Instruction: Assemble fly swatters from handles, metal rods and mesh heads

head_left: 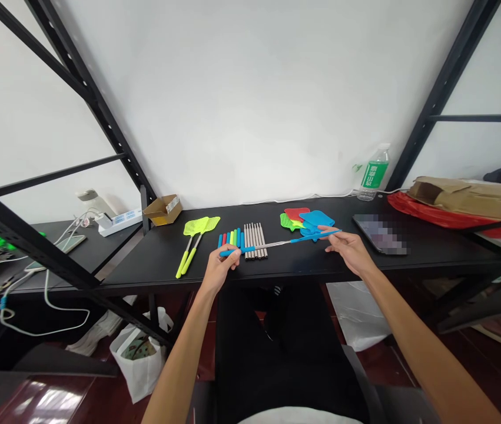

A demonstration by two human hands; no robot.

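Observation:
Between my hands a blue fly swatter [272,244] with a metal rod is held level above the front of the table. My left hand [224,265] is closed around its blue handle. My right hand [346,248] pinches its blue head, seen nearly edge-on. Behind the swatter lie several metal rods [255,235] in a row, partly covered by it. Left of them is a row of coloured handles [231,237]. Loose swatter heads [317,218] in blue, red, green and yellow are piled beyond my right hand. Two yellow-green fly swatters [193,242] lie to the left.
A small cardboard box [162,210] stands at the back left of the black table [135,259]. On the right are a dark tablet-like device [378,232], a water bottle [374,174] and a torn carton [462,197] on red plastic. Black shelf posts [113,129] rise at both sides.

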